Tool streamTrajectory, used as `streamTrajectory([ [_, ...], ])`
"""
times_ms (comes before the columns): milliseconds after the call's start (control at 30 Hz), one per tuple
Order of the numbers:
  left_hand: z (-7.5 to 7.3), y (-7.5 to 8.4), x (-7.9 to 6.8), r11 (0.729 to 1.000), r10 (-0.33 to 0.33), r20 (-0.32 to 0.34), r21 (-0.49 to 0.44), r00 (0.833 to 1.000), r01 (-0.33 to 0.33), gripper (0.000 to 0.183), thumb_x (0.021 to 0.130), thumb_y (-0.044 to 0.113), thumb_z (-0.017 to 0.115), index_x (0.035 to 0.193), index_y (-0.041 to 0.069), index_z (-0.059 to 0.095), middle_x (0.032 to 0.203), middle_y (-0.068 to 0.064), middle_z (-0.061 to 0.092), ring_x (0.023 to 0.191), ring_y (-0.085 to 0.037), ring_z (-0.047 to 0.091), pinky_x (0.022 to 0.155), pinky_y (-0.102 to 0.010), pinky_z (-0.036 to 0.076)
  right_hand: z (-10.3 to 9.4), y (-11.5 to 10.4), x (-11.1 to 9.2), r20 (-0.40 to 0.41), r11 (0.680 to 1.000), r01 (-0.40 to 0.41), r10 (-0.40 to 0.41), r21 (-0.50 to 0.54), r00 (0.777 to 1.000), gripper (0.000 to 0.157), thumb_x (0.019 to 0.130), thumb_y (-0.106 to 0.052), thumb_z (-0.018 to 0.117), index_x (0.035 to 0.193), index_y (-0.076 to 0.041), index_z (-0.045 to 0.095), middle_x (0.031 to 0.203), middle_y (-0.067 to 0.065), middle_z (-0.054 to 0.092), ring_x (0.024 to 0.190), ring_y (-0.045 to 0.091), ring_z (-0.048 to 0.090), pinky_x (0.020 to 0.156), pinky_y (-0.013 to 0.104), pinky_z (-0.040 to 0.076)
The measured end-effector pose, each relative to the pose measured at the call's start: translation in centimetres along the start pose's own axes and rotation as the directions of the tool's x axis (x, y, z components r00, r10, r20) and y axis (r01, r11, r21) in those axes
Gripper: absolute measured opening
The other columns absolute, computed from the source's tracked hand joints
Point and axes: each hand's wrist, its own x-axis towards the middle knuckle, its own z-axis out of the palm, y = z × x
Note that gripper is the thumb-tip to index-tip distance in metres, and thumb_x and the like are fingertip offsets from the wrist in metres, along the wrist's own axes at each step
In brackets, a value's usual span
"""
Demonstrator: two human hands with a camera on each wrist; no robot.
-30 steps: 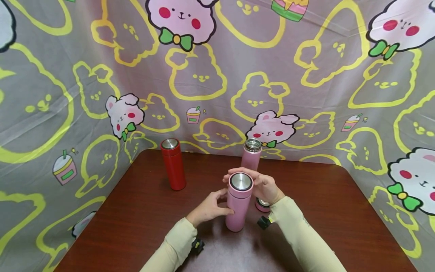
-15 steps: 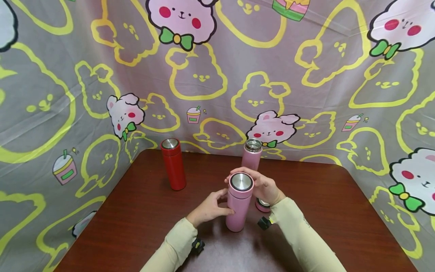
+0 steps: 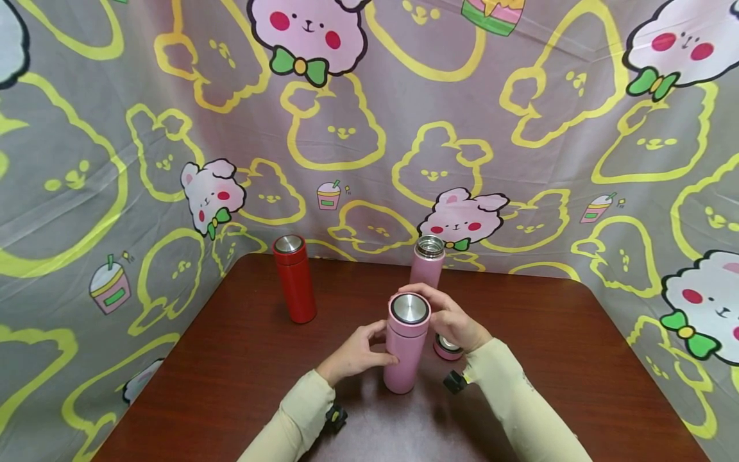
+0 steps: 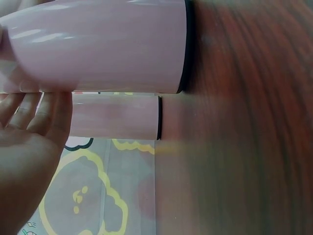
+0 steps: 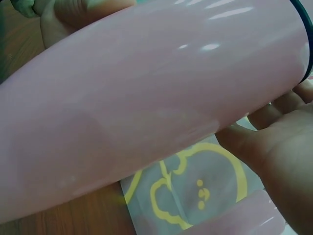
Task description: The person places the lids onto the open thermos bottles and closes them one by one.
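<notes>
A pink thermos with a steel-topped lid stands upright on the table in the head view. My left hand grips its body from the left, thumb across the near side. At the top, my right hand holds the thermos around the lid; some of its fingers are hidden behind. Behind it stands a second pink thermos, uncapped, with a bare steel mouth. A loose pink lid lies beside my right hand. In the left wrist view, the held thermos has its black base at the tabletop.
A capped red thermos stands upright farther left on the brown wooden table. A grey cartoon-printed curtain hangs close around the table's back and sides.
My right hand has shifted slightly right, its fingers drawn back around the lid. The left hand and the pink thermos stay in place.
</notes>
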Motion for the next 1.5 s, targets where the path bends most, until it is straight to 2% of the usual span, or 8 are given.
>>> streamTrajectory([
  [300, 0.1, 0.2, 0.0, 1.0, -0.009, -0.004, -0.005, 1.0, 0.009, 0.055, 0.079, 0.013, 0.076, 0.129, 0.005, 0.053, 0.12, -0.006, 0.061, 0.11, -0.017, 0.058, 0.091, -0.049, 0.045, -0.3, -0.1, -0.8, -0.064, 0.997, -0.03, 0.026, -0.071, 0.998, 0.048, 0.092, -0.014, 0.053, 0.136, 0.0, 0.041, 0.13, 0.012, 0.053, 0.117, 0.025, 0.052, 0.095, 0.042, 0.045],
  [567, 0.2, 0.1, 0.0, 0.999, -0.032, -0.006, -0.009, 0.999, 0.032, 0.056, 0.08, 0.012, 0.076, 0.13, 0.007, 0.052, 0.122, -0.005, 0.06, 0.111, -0.017, 0.057, 0.092, -0.048, 0.045, -0.3, -0.4, -1.3, -0.121, 0.96, -0.042, 0.008, -0.279, 0.993, 0.057, 0.09, -0.021, 0.062, 0.135, 0.007, 0.039, 0.126, 0.009, 0.056, 0.112, 0.022, 0.055, 0.092, 0.036, 0.046],
  [833, 0.2, 0.1, 0.0, 0.999, -0.038, -0.003, -0.003, 0.999, 0.038, 0.057, 0.08, 0.013, 0.076, 0.131, 0.007, 0.051, 0.123, -0.005, 0.059, 0.112, -0.017, 0.056, 0.093, -0.047, 0.045, 0.2, -0.9, -1.5, -0.157, 0.941, -0.046, -0.008, -0.335, 0.988, 0.057, 0.088, -0.016, 0.065, 0.135, 0.006, 0.04, 0.126, 0.01, 0.055, 0.112, 0.023, 0.055, 0.093, 0.034, 0.045],
  [1133, 0.3, 0.2, 0.0, 0.999, -0.036, 0.004, -0.012, 0.999, 0.036, 0.057, 0.081, 0.014, 0.075, 0.132, 0.007, 0.051, 0.124, -0.006, 0.058, 0.113, -0.019, 0.056, 0.092, -0.045, 0.046, 1.3, -1.1, -1.9, -0.244, 0.88, -0.081, -0.041, -0.468, 0.969, 0.056, 0.084, -0.008, 0.067, 0.134, 0.002, 0.044, 0.124, 0.011, 0.056, 0.106, 0.02, 0.058, 0.084, 0.034, 0.051],
  [1200, 0.3, 0.3, 0.0, 0.999, -0.033, 0.005, -0.01, 0.999, 0.033, 0.057, 0.081, 0.014, 0.075, 0.133, 0.007, 0.05, 0.125, -0.007, 0.058, 0.113, -0.02, 0.056, 0.092, -0.046, 0.046, 1.5, -1.2, -1.9, -0.256, 0.857, -0.088, -0.053, -0.509, 0.965, 0.057, 0.083, -0.006, 0.067, 0.135, 0.0, 0.044, 0.125, 0.012, 0.055, 0.107, 0.019, 0.058, 0.085, 0.034, 0.051],
  [1300, 0.3, 0.3, 0.0, 0.999, -0.038, 0.005, -0.012, 0.999, 0.038, 0.057, 0.081, 0.015, 0.075, 0.133, 0.008, 0.05, 0.125, -0.006, 0.058, 0.113, -0.019, 0.056, 0.093, -0.047, 0.045, 1.7, -1.3, -2.0, -0.274, 0.84, -0.108, -0.05, -0.532, 0.961, 0.056, 0.083, -0.004, 0.066, 0.134, -0.002, 0.045, 0.126, 0.013, 0.054, 0.108, 0.019, 0.057, 0.087, 0.033, 0.049],
  [1400, 0.3, 0.6, 0.0, 0.999, -0.042, 0.008, -0.013, 0.999, 0.042, 0.057, 0.081, 0.015, 0.075, 0.132, 0.007, 0.051, 0.124, -0.005, 0.058, 0.113, -0.018, 0.056, 0.093, -0.048, 0.044, 1.7, -1.4, -2.1, -0.278, 0.858, -0.132, -0.013, -0.496, 0.96, 0.054, 0.084, -0.01, 0.066, 0.134, -0.005, 0.046, 0.126, 0.012, 0.054, 0.109, 0.021, 0.056, 0.089, 0.034, 0.047],
  [1500, 0.2, 1.9, -0.1, 0.997, -0.07, 0.024, -0.029, 0.997, 0.071, 0.059, 0.08, 0.013, 0.075, 0.133, 0.005, 0.049, 0.125, -0.007, 0.058, 0.113, -0.017, 0.055, 0.095, -0.047, 0.043, 1.3, -1.5, -1.9, -0.24, 0.91, -0.127, 0.031, -0.395, 0.97, 0.054, 0.085, -0.015, 0.065, 0.133, -0.004, 0.043, 0.127, 0.013, 0.053, 0.111, 0.025, 0.054, 0.091, 0.036, 0.045],
])
